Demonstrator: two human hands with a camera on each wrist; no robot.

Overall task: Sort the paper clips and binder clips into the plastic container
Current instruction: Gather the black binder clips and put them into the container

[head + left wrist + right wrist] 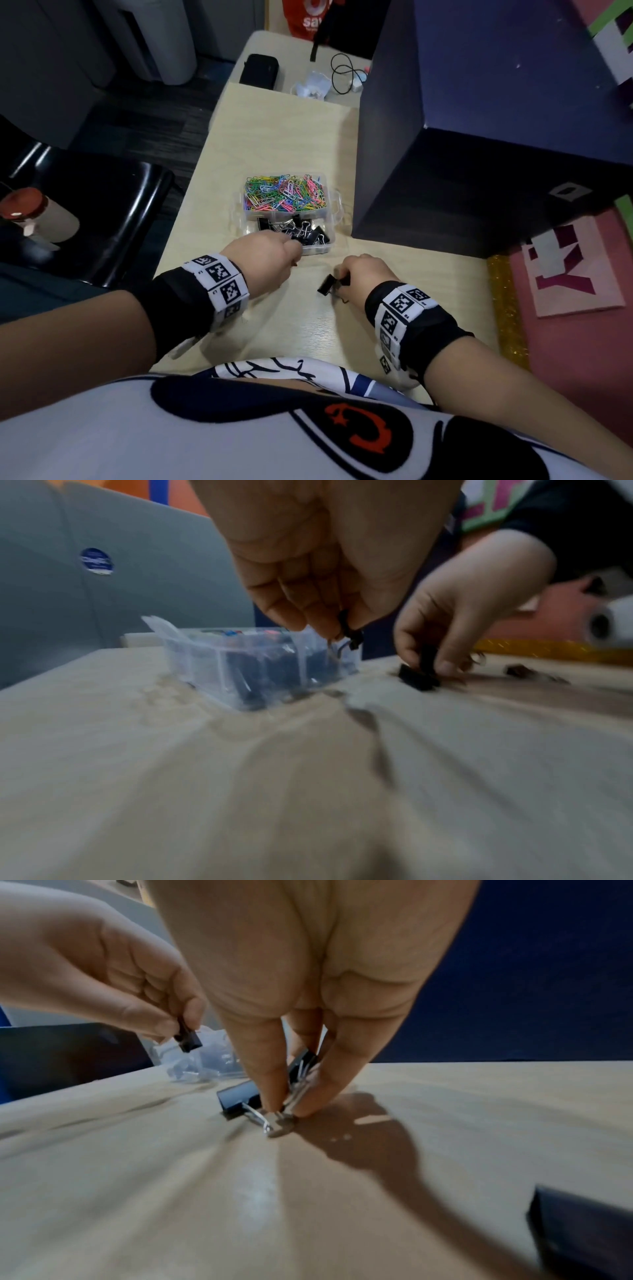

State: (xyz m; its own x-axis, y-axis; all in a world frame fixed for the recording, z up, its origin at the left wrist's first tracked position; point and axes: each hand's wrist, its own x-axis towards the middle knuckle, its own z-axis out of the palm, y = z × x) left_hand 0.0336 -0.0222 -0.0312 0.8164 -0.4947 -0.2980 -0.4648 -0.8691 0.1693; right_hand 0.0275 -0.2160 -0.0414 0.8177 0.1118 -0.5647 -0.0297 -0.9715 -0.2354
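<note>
**Presently: two hands, binder clips, one divided container — positions, near to far**

Item 1. Right hand [366, 270], nearest the counter's [301, 329] near edge, toward its right side. Grip: thumb and fingertips [274, 1093] drawn together and pressed down on the wire handles of two black binder clips [240, 1099] lying on the counter. One clip body juts out to the left of the fingers, its long axis running roughly left to right; the other stands tilted between the fingers. Neither clip appears lifted clear yet.

Item 2. Left hand [270, 253], slightly farther, left of the right hand and at the container's near edge. Grip: fingers curled, pinching one small black binder clip [188, 1039] that hangs below the fingertips, clear of the counter.

Item 3. Plastic container [337, 205], clear, mid-counter, just beyond both hands. Near compartment: black binder clips [308, 233]. Far compartment: coloured paper clips [284, 192], piled.

Item 4. Governing relation. The binder-clip compartment lies directly ahead of the left hand, almost beneath the hanging clip, so a short drop should finish that clip. From the right hand it lies forward and to the left, a longer carry. The left hand is judged nearer.

Item 5. Dark box [462, 171], beyond, along the counter's right side.
</note>
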